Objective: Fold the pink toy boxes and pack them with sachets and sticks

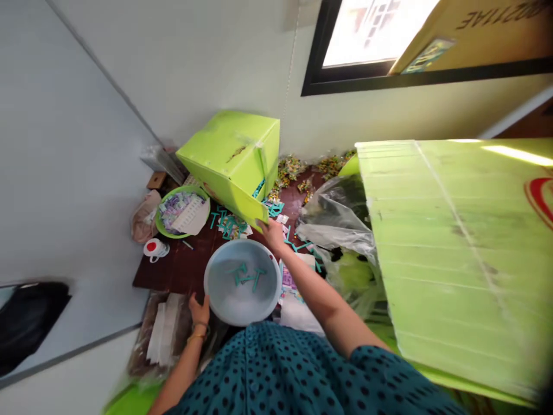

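A light-blue plastic basin (224, 308) sits at the table's front edge, with several teal T-shaped plastic pieces (258, 278) that look like razors in its bottom. My left hand (199, 311) is at the basin's lower left side, its fingers apart and seemingly against the outer wall. Beyond the basin lies a tilted lime-green box (228, 147), its flap pointing towards me. My right hand (273, 235) grips the lower corner of that flap (246, 204). More teal pieces (231, 226) lie on small printed packets beneath the box, and some show inside its opening.
A green bowl (162, 227) of purple packets stands left, near a white mug (155, 249). A large green carton (449, 248) and clear plastic bags (341, 213) crowd the right. Colourful small packs (290, 168) lie along the wall. An open box with white strips (164, 331) sits lower left.
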Motion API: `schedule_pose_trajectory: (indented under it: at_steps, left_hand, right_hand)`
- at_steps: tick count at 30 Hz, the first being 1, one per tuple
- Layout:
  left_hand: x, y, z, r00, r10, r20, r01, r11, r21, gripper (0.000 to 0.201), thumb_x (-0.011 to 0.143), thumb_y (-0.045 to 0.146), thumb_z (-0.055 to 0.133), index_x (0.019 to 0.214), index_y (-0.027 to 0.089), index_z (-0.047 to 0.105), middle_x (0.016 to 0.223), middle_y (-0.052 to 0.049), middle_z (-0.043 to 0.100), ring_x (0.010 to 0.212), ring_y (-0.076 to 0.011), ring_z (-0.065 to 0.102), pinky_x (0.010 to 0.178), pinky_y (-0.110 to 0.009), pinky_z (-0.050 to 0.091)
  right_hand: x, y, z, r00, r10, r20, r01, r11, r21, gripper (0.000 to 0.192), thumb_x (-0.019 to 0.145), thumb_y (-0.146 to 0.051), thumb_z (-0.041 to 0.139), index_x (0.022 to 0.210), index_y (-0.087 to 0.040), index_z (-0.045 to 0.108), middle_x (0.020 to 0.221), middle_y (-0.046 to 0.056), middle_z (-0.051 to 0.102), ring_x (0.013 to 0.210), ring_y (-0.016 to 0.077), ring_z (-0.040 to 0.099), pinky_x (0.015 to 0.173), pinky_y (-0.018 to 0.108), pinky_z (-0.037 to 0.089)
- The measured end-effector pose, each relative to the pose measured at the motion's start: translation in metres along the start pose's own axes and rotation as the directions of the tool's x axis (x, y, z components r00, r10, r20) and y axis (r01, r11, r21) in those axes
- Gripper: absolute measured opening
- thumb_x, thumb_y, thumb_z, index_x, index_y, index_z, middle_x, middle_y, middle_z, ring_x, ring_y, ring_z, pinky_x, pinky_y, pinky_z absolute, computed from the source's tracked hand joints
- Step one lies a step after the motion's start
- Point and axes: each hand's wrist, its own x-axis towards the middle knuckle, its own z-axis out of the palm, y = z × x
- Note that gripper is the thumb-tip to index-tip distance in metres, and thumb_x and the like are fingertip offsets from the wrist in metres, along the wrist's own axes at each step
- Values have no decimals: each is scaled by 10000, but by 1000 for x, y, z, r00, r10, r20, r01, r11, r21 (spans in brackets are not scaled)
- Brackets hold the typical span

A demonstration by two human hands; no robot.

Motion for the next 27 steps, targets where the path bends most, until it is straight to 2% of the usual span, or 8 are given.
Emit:
schedule_pose_trajectory:
  at_steps: [2, 4, 9, 12, 14, 17, 21, 27]
  left_hand:
    - [41, 52, -6, 988, 145, -61, -144, 989, 15, 571, 741, 636, 701, 1131, 226, 623, 1345, -191, 612, 1425, -465, 454, 1193, -671, 318]
    - [75, 125, 0, 911, 410, 44, -410, 912, -20, 635, 839, 579, 673, 1320, 178, 564, 1434, -210, 553, 1438, -419, 462, 1208, -673, 315]
    - [95, 323, 59, 491, 853, 175, -865, 502, -17, 523, 980, 450, 579, 1426, 182, 529, 1616, -185, 402, 1534, -292, 359, 1277, -510, 289]
    - [84, 392, 96, 236, 917, 320, -967, 253, -12, 450, 993, 462, 549, 1352, 196, 604, 1524, -147, 541, 1511, -290, 404, 1280, -526, 265]
    - [82, 409, 109, 138, 882, 450, -989, 151, 7, 385, 1012, 448, 515, 1275, 208, 659, 1404, -117, 652, 1450, -284, 488, 1277, -545, 246]
    - [92, 406, 110, 97, 833, 545, -995, 88, 42, 343, 1018, 444, 508, 1204, 221, 691, 1297, -89, 720, 1371, -270, 562, 1255, -540, 266]
    - [107, 390, 105, 109, 849, 517, -992, 60, 109, 385, 904, 553, 673, 1115, 231, 692, 1134, -85, 759, 1238, -279, 635, 1206, -520, 318]
    - [102, 388, 125, 134, 954, 268, -990, 117, 77, 561, 936, 762, 436, 809, 257, 643, 756, -29, 701, 873, -247, 686, 1071, -516, 390]
  right_hand:
    - [-25, -1, 23, 997, 38, -73, -37, 999, 8, 395, 972, -496, 502, 1027, -211, 770, 961, 93, 786, 854, 255, 704, 828, 349, 543]
    - [-36, -1, 33, 988, 62, -138, -56, 997, 50, 414, 987, -465, 460, 1152, -210, 740, 1052, 104, 777, 927, 263, 706, 874, 359, 537]
    - [-25, 10, 17, 999, -25, -39, 35, 963, 266, 487, 848, -197, 423, 1247, -163, 701, 1175, 94, 756, 1051, 238, 692, 992, 370, 523]
    - [-17, 29, 6, 994, -78, 76, 38, 903, 428, 514, 804, -183, 419, 1216, -179, 726, 1239, 57, 746, 1151, 208, 669, 1074, 357, 497]
    - [-12, 51, 1, 987, -39, 155, -39, 883, 467, 505, 811, -184, 418, 1206, -189, 733, 1267, 46, 740, 1178, 195, 668, 1080, 345, 501]
    - [-4, 96, -6, 960, 139, 245, -216, 921, 323, 556, 844, -130, 334, 1262, -163, 699, 1222, 75, 757, 1097, 175, 710, 999, 333, 553]
    - [27, 151, 2, 930, 276, 244, -310, 944, 111, 532, 859, -85, 332, 1243, -120, 698, 1223, 143, 744, 1120, 229, 691, 1032, 434, 538]
    - [136, 168, 66, 939, 65, 338, -60, 998, -26, 478, 863, -77, 524, 1317, -127, 662, 1527, 162, 546, 1441, 285, 433, 1248, 489, 282]
